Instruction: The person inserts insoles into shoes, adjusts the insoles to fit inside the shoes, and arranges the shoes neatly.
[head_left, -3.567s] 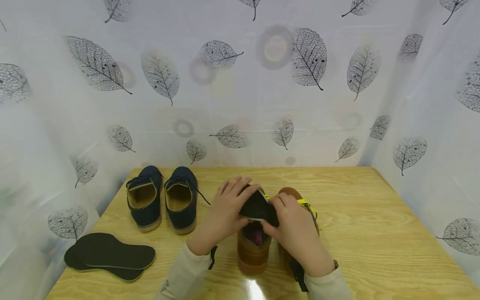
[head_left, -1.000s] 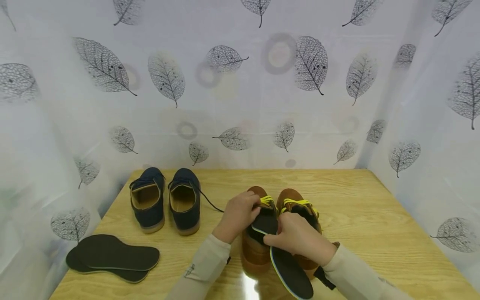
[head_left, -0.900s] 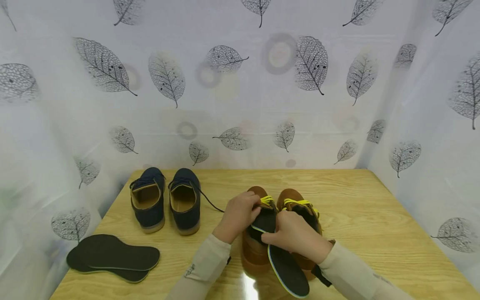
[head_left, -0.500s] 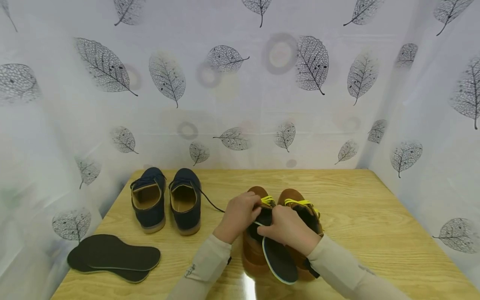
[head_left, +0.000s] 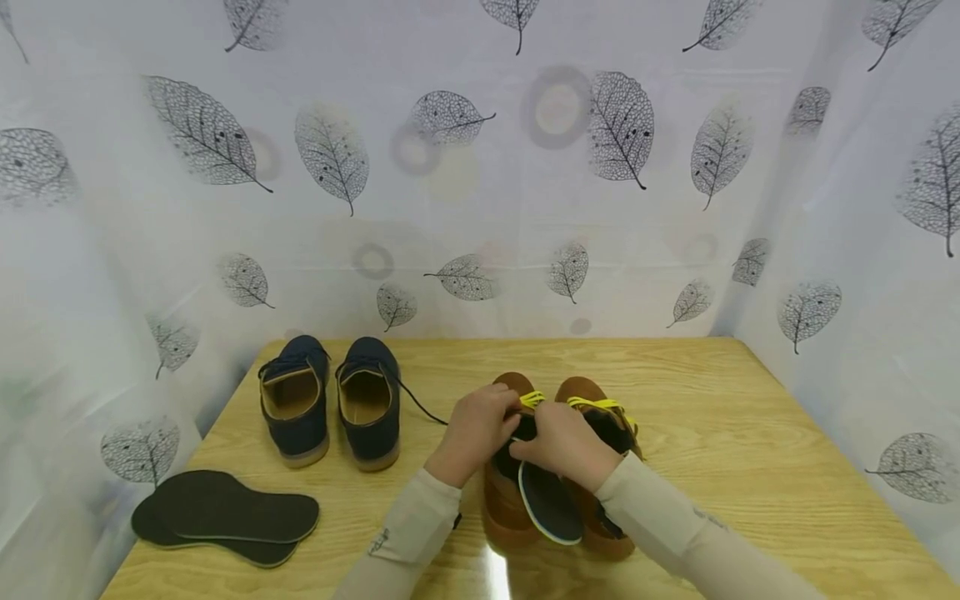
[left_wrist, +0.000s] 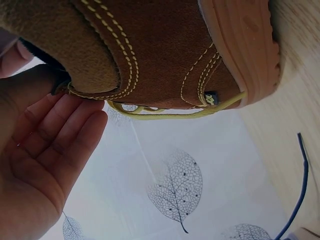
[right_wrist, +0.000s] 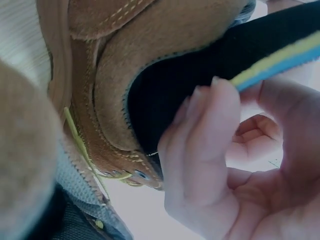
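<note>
My right hand pinches a black insole between thumb and fingers. Its front part is inside the left one of two brown suede shoes; the other end sticks out behind, slanting to the right. In the right wrist view the insole shows a yellow and blue edge. My left hand holds that shoe by the opening near its yellow laces. In the left wrist view the thumb lies at the inside of the shoe's collar, fingers outside. The insole's front tip is hidden.
The second brown shoe with yellow laces stands close on the right. A pair of navy shoes stands at the left back, one lace trailing on the wooden table. Two black insoles lie overlapped at the left front.
Earlier both hands held the insole bent over the shoe; then the left moved to the shoe's opening. Over the last second the right hand has pushed the insole forward and left, deeper into the shoe.
</note>
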